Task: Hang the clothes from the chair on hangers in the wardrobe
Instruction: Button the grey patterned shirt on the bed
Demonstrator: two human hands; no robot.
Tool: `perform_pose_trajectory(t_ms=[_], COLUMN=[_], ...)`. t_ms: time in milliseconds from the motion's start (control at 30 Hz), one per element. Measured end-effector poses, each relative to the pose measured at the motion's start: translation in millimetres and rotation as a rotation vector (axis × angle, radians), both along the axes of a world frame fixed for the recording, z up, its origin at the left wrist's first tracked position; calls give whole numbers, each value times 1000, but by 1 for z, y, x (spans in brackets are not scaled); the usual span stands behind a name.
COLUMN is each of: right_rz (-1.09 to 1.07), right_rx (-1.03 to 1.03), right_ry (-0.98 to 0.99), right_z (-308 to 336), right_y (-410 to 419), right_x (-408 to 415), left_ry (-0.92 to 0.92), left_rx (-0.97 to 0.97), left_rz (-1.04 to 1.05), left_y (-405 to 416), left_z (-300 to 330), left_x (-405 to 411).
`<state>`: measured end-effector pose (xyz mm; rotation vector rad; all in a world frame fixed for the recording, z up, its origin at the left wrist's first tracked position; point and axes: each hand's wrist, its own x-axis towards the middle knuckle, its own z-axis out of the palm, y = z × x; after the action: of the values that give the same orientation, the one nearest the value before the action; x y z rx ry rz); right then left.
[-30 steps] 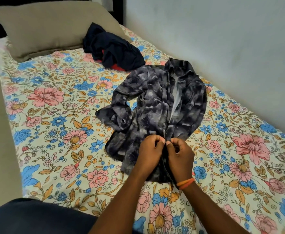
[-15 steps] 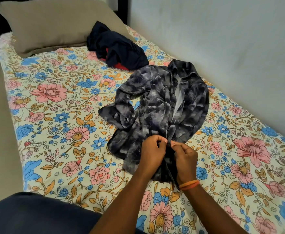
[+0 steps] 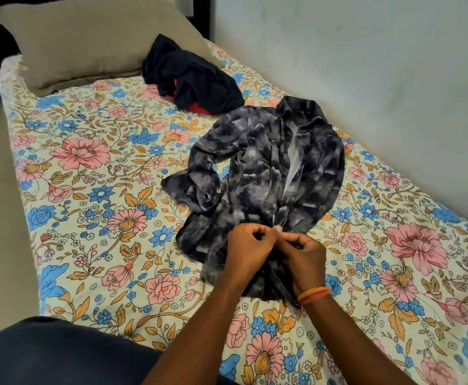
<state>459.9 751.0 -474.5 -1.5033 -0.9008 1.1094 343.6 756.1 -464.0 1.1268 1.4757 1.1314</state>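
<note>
Grey-patterned shirt (image 3: pixel 266 173) spread flat on the floral bed (image 3: pixel 94 218), collar toward the wall end, hem toward the body. Pinched at the front opening near the hem by both left hand (image 3: pixel 251 248) and right hand (image 3: pixel 303 259), fingers curled on the cloth edges, meeting. Probably buttoning; long axis straight ahead.

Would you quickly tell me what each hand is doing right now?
Left hand: fingers curled, pinching the front edge of the grey patterned shirt.
Right hand: fingers curled, pinching the same shirt front.
</note>
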Motion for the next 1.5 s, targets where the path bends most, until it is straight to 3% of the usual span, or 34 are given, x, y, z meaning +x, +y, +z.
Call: perform_pose_trajectory(t_ms=[133,467,700,900,1200,1267,1400,1500], right_rz=[12,40,32,56,134,110,-65,-16], right_rx=[41,25,13,-10,-116,-113,22,50], right_ry=[-82,16,-6,-26,171,160,-120,-284], right_z=[1,2,0,-1,2,7,16,22], right_y=[-1,-2,0,3,4,7,33,58], right_x=[-2,-2,-2,-1,6,10,18,15], left_ry=[74,-264,-213,79,12,125,752,840], left_rx=[10,-222,-197,-82,-102,-57,69,163], left_rz=[4,11,45,37,-46,-64,-99,-94], left_y=[3,10,13,8,8,6,0,7], left_z=[-5,0,-5,-9,-8,-5,0,8], left_x=[2,-5,-2,3,-3,0,8,7])
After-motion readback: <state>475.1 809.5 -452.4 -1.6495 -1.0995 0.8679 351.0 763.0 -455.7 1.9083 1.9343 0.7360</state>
